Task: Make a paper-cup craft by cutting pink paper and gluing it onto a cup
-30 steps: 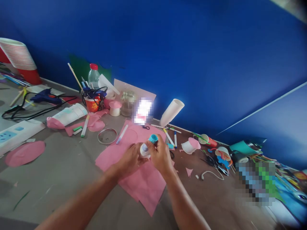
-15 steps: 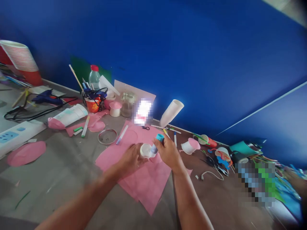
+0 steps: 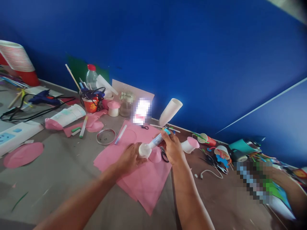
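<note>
My left hand (image 3: 129,157) is closed round a small white paper cup (image 3: 145,150), its round end facing up. In my right hand (image 3: 173,146) is a glue stick (image 3: 157,139) with a light blue end, tilted so that its other end meets the edge of the cup. Beneath both hands lie sheets of pink paper (image 3: 141,179). A pink paper piece (image 3: 155,155) is just right of the cup, and black-handled scissors (image 3: 164,154) show beside my right hand.
On the left are a power strip (image 3: 20,135), a tape ring (image 3: 106,136) and a glass jar (image 3: 126,103). A cup stack (image 3: 170,111) leans by the blue partition. To the right, a pink-topped cup (image 3: 190,145), cables and another person's arm (image 3: 285,182).
The glue stick has gone from nearly upright to slanting, its blue end swung right with my right hand. The scissors have come into sight. The other person's arm reaches further in.
</note>
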The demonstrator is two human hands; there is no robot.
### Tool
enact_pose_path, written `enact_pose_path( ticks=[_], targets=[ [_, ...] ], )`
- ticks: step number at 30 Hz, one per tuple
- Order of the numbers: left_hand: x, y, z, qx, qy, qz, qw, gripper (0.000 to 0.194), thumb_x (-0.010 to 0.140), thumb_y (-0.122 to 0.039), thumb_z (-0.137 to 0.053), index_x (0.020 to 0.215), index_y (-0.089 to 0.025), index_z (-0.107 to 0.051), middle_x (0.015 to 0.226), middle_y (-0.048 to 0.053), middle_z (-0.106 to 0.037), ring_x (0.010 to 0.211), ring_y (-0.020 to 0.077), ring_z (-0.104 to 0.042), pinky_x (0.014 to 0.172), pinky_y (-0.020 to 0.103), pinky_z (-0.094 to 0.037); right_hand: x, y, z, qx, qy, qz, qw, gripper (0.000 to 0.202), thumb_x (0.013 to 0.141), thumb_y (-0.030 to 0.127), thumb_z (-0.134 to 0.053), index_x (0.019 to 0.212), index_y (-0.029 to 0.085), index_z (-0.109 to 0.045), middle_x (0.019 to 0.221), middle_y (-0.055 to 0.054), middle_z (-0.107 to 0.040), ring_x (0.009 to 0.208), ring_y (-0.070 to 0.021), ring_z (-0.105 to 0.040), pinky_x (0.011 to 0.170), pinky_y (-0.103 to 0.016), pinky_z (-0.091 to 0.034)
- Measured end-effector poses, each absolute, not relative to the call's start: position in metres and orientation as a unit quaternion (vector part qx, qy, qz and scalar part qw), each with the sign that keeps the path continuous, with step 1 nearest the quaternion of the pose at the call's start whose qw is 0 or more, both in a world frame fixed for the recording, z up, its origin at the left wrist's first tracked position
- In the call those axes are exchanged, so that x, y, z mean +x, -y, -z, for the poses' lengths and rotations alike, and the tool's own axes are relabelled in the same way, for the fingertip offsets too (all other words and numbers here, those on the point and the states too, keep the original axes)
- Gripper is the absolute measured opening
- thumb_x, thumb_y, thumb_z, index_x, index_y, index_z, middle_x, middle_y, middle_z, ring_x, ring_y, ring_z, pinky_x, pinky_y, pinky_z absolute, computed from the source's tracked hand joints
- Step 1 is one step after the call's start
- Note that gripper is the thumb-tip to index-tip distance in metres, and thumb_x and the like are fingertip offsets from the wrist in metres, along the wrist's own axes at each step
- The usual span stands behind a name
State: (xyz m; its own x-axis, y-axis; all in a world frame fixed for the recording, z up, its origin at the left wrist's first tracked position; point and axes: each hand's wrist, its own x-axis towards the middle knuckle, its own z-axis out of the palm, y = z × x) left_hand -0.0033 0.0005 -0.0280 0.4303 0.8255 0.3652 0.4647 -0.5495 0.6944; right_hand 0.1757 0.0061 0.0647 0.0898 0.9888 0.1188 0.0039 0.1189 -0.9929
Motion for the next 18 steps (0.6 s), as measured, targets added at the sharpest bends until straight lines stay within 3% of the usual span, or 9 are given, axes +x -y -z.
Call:
enact_pose_path(
  ticks=[11, 18],
  targets=[
    [-0.001, -0.001, 0.029, 0.816, -0.405, -0.338, 0.235, 0.046, 0.078, -0.032, -0.069, 0.118, -0.017, -0.052, 0.105, 0.011, -0.069, 0.093, 0.0284, -0.065, 0.084, 0.042, -0.051, 0.152, 0.001, -0.055, -0.556, 0.619, -0.264, 0.488, 0.032, 0.087, 0.052, -0.056, 0.081, 0.021, -0.056, 0.072, -0.002, -0.064, 0.065, -0.0161, -0.058, 0.065, -0.03, -0.048],
    [-0.001, -0.004, 0.031, 0.82, -0.405, -0.327, 0.237, 0.039, 0.078, -0.033, -0.07, 0.109, -0.016, -0.054, 0.098, 0.011, -0.068, 0.091, 0.0285, -0.065, 0.085, 0.043, -0.051, 0.143, 0.005, -0.054, -0.513, 0.63, -0.354, 0.463, 0.026, 0.089, 0.047, -0.055, 0.082, 0.022, -0.054, 0.074, -0.001, -0.064, 0.066, -0.0153, -0.059, 0.064, -0.028, -0.047]
  ],
)
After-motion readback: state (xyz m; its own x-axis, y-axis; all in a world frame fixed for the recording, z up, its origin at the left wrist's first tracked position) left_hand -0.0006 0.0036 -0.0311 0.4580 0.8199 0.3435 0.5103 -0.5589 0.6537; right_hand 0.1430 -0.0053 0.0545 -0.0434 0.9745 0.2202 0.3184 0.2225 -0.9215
